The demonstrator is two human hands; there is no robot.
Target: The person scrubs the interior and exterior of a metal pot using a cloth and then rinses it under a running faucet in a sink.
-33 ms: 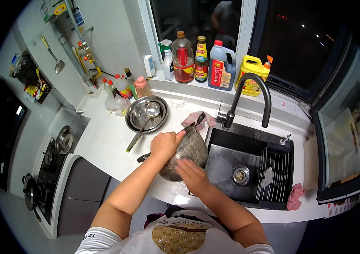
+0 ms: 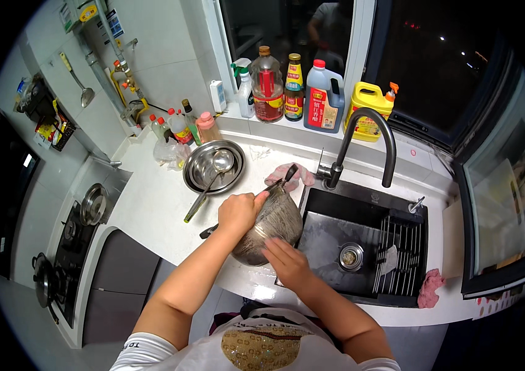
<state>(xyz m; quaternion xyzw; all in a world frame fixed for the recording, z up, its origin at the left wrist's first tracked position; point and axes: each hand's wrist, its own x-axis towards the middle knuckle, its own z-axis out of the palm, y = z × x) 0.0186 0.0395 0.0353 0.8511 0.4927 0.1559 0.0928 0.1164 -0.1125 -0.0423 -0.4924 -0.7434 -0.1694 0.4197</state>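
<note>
A steel bowl is tilted on its side at the left edge of the black sink. My left hand grips the bowl's upper rim. My right hand is pressed flat against the bowl's lower outer side. A thin dark utensil runs under my left hand; one end shows past the bowl's far rim, the other end at the counter's front. Whether the left hand also holds it I cannot tell.
A second steel bowl with a ladle in it sits on the white counter. Also there: a pink cloth, black faucet, sink rack, windowsill bottles and a stove at the left.
</note>
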